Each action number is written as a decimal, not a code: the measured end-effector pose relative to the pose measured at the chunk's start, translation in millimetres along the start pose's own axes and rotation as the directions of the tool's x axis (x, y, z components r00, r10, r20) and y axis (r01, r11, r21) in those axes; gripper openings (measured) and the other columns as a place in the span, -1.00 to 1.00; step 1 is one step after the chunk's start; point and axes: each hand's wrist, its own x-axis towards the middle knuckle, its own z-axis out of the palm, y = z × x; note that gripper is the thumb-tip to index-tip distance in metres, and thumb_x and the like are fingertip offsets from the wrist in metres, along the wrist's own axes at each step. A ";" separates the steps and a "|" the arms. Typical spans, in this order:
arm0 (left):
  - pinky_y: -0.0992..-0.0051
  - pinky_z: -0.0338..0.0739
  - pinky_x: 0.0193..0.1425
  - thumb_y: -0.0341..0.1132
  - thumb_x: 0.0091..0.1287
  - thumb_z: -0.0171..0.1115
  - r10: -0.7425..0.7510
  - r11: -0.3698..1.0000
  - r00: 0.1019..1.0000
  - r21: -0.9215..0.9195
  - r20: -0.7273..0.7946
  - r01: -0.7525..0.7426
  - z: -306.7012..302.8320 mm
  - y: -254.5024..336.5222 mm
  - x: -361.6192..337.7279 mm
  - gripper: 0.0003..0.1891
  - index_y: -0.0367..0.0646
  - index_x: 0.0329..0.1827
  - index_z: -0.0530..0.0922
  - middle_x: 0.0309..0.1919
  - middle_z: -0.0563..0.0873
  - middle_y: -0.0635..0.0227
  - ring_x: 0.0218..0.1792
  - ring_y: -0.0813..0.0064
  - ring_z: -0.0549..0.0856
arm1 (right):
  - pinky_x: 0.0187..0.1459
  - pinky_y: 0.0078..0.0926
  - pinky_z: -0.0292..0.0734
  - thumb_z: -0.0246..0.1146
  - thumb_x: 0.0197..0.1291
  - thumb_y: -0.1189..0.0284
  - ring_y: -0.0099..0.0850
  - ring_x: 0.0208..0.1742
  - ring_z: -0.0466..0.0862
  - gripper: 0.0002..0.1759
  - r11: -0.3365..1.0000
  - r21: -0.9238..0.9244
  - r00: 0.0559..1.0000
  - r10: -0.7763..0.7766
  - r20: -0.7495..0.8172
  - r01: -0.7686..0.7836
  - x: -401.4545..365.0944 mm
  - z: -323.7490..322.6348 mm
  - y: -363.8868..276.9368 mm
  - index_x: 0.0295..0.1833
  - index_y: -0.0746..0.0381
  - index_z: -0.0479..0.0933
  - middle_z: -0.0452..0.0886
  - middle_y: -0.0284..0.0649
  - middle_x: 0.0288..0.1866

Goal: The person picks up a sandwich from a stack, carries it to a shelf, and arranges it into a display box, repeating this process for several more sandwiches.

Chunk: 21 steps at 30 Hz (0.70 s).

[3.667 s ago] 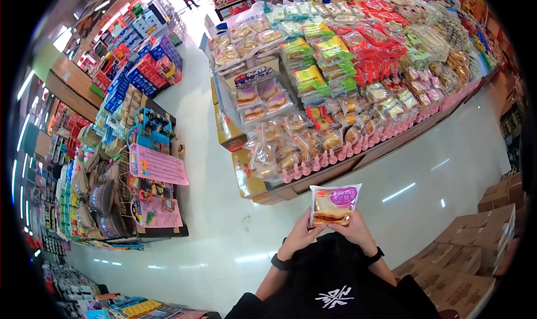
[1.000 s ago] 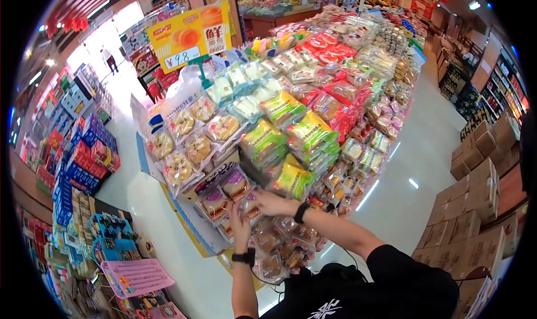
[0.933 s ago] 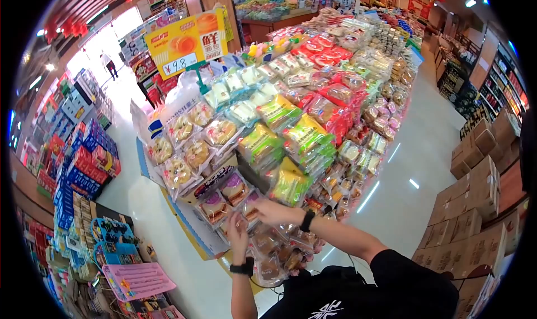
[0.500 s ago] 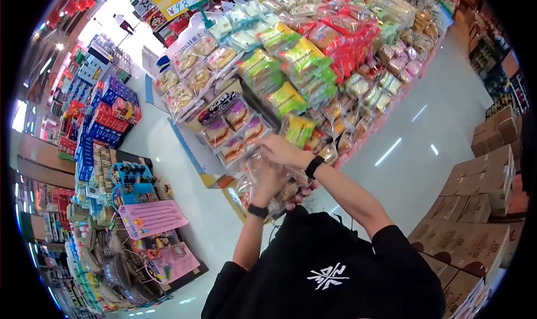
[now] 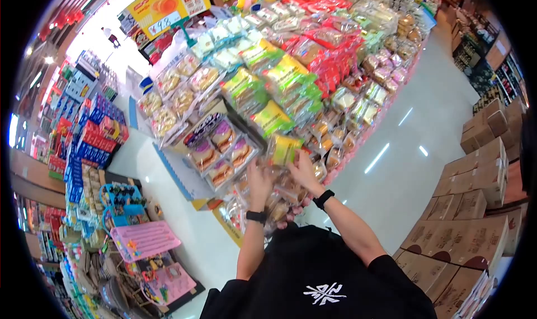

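My right hand (image 5: 305, 172) has its fingers closed at the lower right corner of a yellow-green bread packet (image 5: 285, 150) at the near end of the display. My left hand (image 5: 260, 183) is beside it, over small clear-wrapped buns (image 5: 288, 189), with its fingers smeared by motion. Just left of that hand stands a tilted box of purple-topped packaged bread (image 5: 222, 134). More yellow-green bread packets (image 5: 272, 119) are stacked beyond my hands.
Red bread packets (image 5: 330, 62) and clear-wrapped cakes (image 5: 168, 98) fill the far part of the display. A yellow price sign (image 5: 162, 11) stands at its back left. Cardboard boxes (image 5: 458, 229) are piled on the right. A pink tray rack (image 5: 145, 240) stands at left.
My hands were close together over the clear-wrapped buns and have moved apart. My right hand is now at the yellow-green bread packet. The camera view has shifted slightly.
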 end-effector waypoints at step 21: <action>0.55 0.48 -0.08 -0.30 0.46 0.06 -0.266 0.781 0.949 -0.539 0.169 0.315 6.7 -8.4 19.1 -0.72 -0.33 0.09 0.42 -0.15 0.61 0.34 -0.17 0.57 0.58 | 0.38 -0.21 0.15 0.41 0.02 0.36 -0.11 0.44 0.17 0.00 0.974 0.088 0.977 0.203 0.065 -0.208 2.6 -9.4 -79.2 0.47 0.37 -0.02 0.21 0.12 0.33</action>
